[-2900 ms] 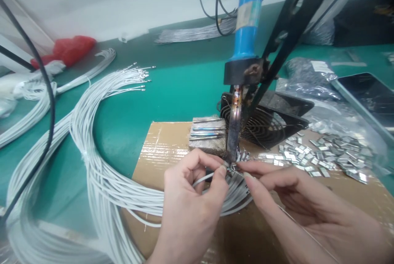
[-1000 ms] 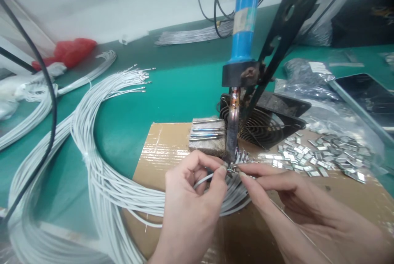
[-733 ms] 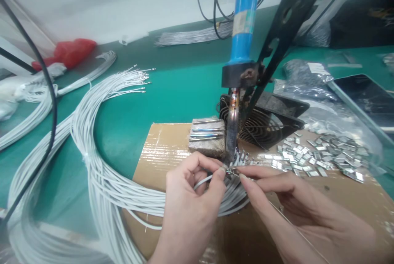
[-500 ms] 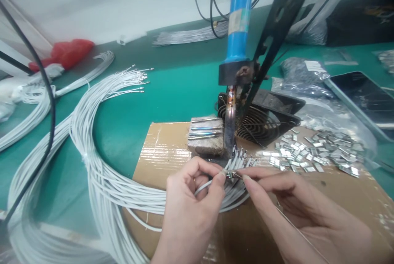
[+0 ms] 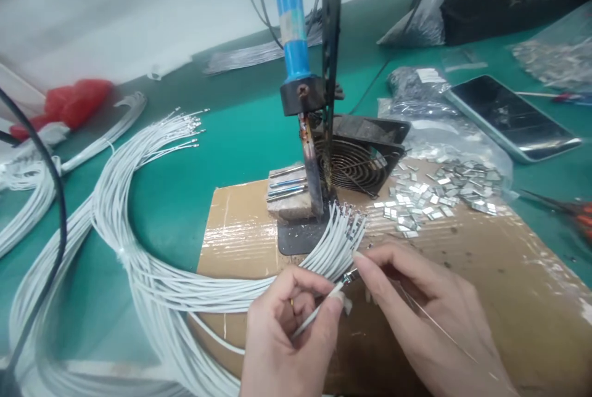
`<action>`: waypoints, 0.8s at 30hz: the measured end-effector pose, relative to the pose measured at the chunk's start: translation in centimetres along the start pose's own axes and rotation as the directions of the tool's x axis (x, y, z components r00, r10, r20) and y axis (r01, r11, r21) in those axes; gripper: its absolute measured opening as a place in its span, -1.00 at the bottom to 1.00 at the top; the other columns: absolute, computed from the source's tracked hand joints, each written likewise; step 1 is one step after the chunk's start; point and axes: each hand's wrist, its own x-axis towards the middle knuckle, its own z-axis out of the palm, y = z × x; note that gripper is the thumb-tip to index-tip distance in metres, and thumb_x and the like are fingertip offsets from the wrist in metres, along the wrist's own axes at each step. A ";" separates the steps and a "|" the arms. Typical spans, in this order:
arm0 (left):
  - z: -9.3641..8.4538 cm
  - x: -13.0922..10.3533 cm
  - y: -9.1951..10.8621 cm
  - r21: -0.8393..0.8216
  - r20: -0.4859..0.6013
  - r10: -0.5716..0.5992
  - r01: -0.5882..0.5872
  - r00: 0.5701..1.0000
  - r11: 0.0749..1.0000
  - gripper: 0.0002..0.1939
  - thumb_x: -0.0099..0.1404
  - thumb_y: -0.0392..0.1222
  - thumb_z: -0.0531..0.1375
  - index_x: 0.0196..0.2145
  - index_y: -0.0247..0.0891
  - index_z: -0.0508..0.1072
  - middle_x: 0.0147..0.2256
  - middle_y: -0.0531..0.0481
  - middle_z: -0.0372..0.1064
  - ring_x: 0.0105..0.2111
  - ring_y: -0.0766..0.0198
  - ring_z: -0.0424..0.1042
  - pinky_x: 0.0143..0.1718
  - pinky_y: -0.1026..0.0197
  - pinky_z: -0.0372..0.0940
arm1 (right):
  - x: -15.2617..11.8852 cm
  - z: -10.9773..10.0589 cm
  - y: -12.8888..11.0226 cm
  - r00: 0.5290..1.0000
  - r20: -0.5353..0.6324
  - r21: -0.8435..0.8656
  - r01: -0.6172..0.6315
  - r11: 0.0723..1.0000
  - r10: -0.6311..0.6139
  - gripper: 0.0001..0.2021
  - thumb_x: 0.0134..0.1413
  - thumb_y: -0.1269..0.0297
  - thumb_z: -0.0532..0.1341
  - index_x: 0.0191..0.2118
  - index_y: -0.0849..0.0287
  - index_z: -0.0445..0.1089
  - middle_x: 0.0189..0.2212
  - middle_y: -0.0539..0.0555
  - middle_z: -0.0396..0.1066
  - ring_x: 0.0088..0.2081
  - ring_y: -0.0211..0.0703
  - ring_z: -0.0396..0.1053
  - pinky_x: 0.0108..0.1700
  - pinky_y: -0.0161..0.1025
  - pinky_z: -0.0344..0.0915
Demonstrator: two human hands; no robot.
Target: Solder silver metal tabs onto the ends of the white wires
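My left hand (image 5: 300, 323) pinches a white cable (image 5: 309, 322) between thumb and fingertips. A small shiny metal terminal (image 5: 350, 275) sits at that cable's end. My right hand (image 5: 416, 298) is closed, its thumb and finger at the terminal, and a thin silvery solder wire (image 5: 432, 321) runs back through it across the palm. The fingertips partly hide the terminal. Just beyond my hands lies a bundle of white cables (image 5: 222, 289), its metal-tipped ends fanned out below a blue-handled soldering iron (image 5: 296, 58) held upright in a stand.
Soldering tips rest on a grey block (image 5: 289, 203) beside the iron. Behind it stands a black fan (image 5: 356, 166). Small metal plates (image 5: 435, 190) lie scattered on the cardboard (image 5: 467, 261). A phone (image 5: 513, 116) on plastic bags and orange-handled pliers (image 5: 578, 209) are at right.
Both hands have drawn back from the soldering iron toward me, with the cable and terminal between them. The camera view has shifted, and the fanned cable ends now show more fully.
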 end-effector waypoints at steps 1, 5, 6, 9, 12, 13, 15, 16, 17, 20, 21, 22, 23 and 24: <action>-0.1 -0.2 0.0 -0.008 0.001 -0.008 0.008 1.000 1.000 -0.79 0.15 -0.18 0.45 -0.45 -0.28 0.49 -0.65 0.21 0.16 -0.61 0.43 0.08 -0.54 0.36 -0.07 | -0.2 0.0 -0.1 1.000 0.005 0.010 -0.006 1.000 0.006 -0.68 0.31 0.13 0.25 -0.49 0.07 0.44 -0.57 -0.09 0.40 -0.54 -0.27 0.32 -0.40 -0.38 0.30; -0.3 -1.0 -0.3 -0.077 0.007 -0.053 0.053 0.999 0.996 -0.68 0.09 -0.11 0.54 -0.49 -0.31 0.50 -0.65 0.13 0.33 -0.62 0.44 0.23 -0.52 0.40 0.07 | -0.7 -0.2 -0.2 1.000 0.007 0.015 0.000 1.000 0.000 -0.70 0.31 0.14 0.26 -0.47 0.07 0.46 -0.55 -0.09 0.42 -0.51 -0.27 0.34 -0.40 -0.38 0.27; -0.3 -1.2 -0.3 -0.093 0.013 -0.060 0.061 0.998 0.994 -0.64 0.07 -0.05 0.56 -0.49 -0.32 0.52 -0.65 0.12 0.36 -0.62 0.44 0.25 -0.52 0.40 0.09 | -0.8 -0.3 -0.2 1.000 0.005 0.011 0.010 1.000 -0.010 -0.70 0.31 0.15 0.26 -0.47 0.07 0.46 -0.55 -0.08 0.42 -0.50 -0.27 0.35 -0.41 -0.38 0.27; -0.6 -1.6 -0.6 -0.145 0.054 -0.080 0.087 0.995 0.986 -0.53 0.02 0.13 0.56 -0.49 -0.33 0.54 -0.64 0.08 0.41 -0.64 0.48 0.22 -0.53 0.41 0.11 | -1.1 -0.6 -0.1 0.998 0.024 0.000 0.059 0.998 -0.059 -0.71 0.32 0.19 0.25 -0.47 0.08 0.43 -0.54 -0.10 0.42 -0.51 -0.29 0.36 -0.42 -0.40 0.26; -1.0 -2.0 -0.9 -0.202 0.111 -0.099 0.120 0.989 0.972 -0.50 0.02 0.18 0.55 -0.48 -0.33 0.55 -0.63 0.09 0.41 -0.66 0.52 0.18 -0.54 0.41 0.12 | -1.4 -0.7 0.0 0.994 0.058 -0.001 0.093 0.996 -0.093 -0.71 0.32 0.22 0.26 -0.47 0.10 0.43 -0.55 -0.11 0.42 -0.52 -0.32 0.35 -0.45 -0.42 0.24; -1.1 -2.1 -1.0 -0.218 0.127 -0.102 0.128 0.987 0.968 -0.51 0.03 0.17 0.55 -0.47 -0.34 0.55 -0.63 0.09 0.40 -0.66 0.51 0.19 -0.54 0.41 0.12 | -1.5 -0.7 0.0 0.995 0.057 0.012 0.084 0.996 -0.084 -0.71 0.32 0.22 0.25 -0.48 0.10 0.42 -0.56 -0.11 0.40 -0.52 -0.31 0.34 -0.46 -0.41 0.24; -1.2 -2.2 -1.2 -0.235 0.145 -0.104 0.136 0.984 0.962 -0.50 0.03 0.16 0.55 -0.46 -0.36 0.55 -0.64 0.08 0.40 -0.66 0.49 0.23 -0.55 0.41 0.11 | -1.8 -0.6 -0.1 0.998 0.040 0.047 0.040 0.998 -0.042 -0.69 0.32 0.20 0.25 -0.49 0.10 0.39 -0.57 -0.11 0.36 -0.52 -0.30 0.32 -0.44 -0.40 0.24; -1.3 -2.3 -1.3 -0.232 0.148 -0.100 0.133 0.984 0.963 -0.49 0.03 0.17 0.55 -0.46 -0.36 0.55 -0.63 0.07 0.40 -0.65 0.48 0.25 -0.56 0.41 0.10 | -1.9 -0.5 -0.2 0.999 0.033 0.061 0.019 0.998 -0.021 -0.68 0.32 0.19 0.25 -0.50 0.10 0.39 -0.57 -0.10 0.34 -0.52 -0.30 0.31 -0.43 -0.39 0.24; -1.4 -2.4 -1.3 -0.224 0.148 -0.097 0.129 0.984 0.966 -0.48 0.02 0.18 0.55 -0.46 -0.37 0.55 -0.64 0.07 0.40 -0.65 0.47 0.26 -0.56 0.41 0.10 | -2.0 -0.5 -0.3 0.999 0.034 0.070 0.006 0.998 -0.008 -0.67 0.31 0.17 0.26 -0.51 0.10 0.39 -0.58 -0.10 0.32 -0.52 -0.30 0.31 -0.43 -0.38 0.24; -1.4 -2.5 -1.3 -0.195 0.145 -0.089 0.117 0.985 0.974 -0.45 0.00 0.22 0.54 -0.46 -0.37 0.54 -0.64 0.07 0.40 -0.65 0.47 0.26 -0.55 0.40 0.10 | -2.3 -0.5 -0.3 0.999 0.044 0.074 0.008 0.997 -0.011 -0.65 0.30 0.13 0.29 -0.52 0.09 0.39 -0.60 -0.10 0.33 -0.54 -0.31 0.30 -0.45 -0.40 0.25; -1.4 -2.6 -1.2 -0.187 0.146 -0.090 0.117 0.985 0.975 -0.45 0.00 0.23 0.54 -0.46 -0.36 0.53 -0.64 0.08 0.40 -0.65 0.47 0.25 -0.55 0.40 0.12 | -2.3 -0.6 -0.1 0.999 0.033 0.087 0.009 0.996 -0.012 -0.66 0.29 0.12 0.29 -0.52 0.09 0.41 -0.59 -0.10 0.36 -0.53 -0.31 0.33 -0.44 -0.42 0.27; -1.4 -2.6 -1.2 -0.178 0.146 -0.093 0.119 0.985 0.977 -0.44 0.00 0.24 0.53 -0.46 -0.36 0.53 -0.64 0.08 0.39 -0.66 0.47 0.25 -0.54 0.39 0.13 | -2.3 -0.9 0.3 0.999 0.031 0.119 0.003 0.993 -0.007 -0.68 0.29 0.10 0.30 -0.48 0.07 0.46 -0.56 -0.09 0.41 -0.51 -0.30 0.38 -0.41 -0.43 0.32; -1.4 -2.6 -1.2 -0.166 0.147 -0.096 0.121 0.984 0.979 -0.43 0.00 0.25 0.53 -0.47 -0.36 0.53 -0.64 0.09 0.39 -0.66 0.47 0.24 -0.54 0.39 0.15 | -2.3 -1.2 0.8 0.999 0.036 0.167 -0.006 0.986 0.000 -0.72 0.30 0.07 0.30 -0.43 0.04 0.54 -0.52 -0.07 0.48 -0.46 -0.28 0.45 -0.37 -0.44 0.37; -1.5 -2.7 -1.2 -0.150 0.148 -0.099 0.121 0.984 0.981 -0.42 -0.01 0.27 0.53 -0.47 -0.35 0.52 -0.64 0.08 0.39 -0.66 0.47 0.25 -0.54 0.38 0.15 | -2.3 -1.7 1.4 0.999 0.039 0.220 -0.023 0.975 0.014 -0.73 0.31 0.02 0.28 -0.33 0.01 0.62 -0.45 -0.03 0.56 -0.40 -0.24 0.52 -0.32 -0.43 0.44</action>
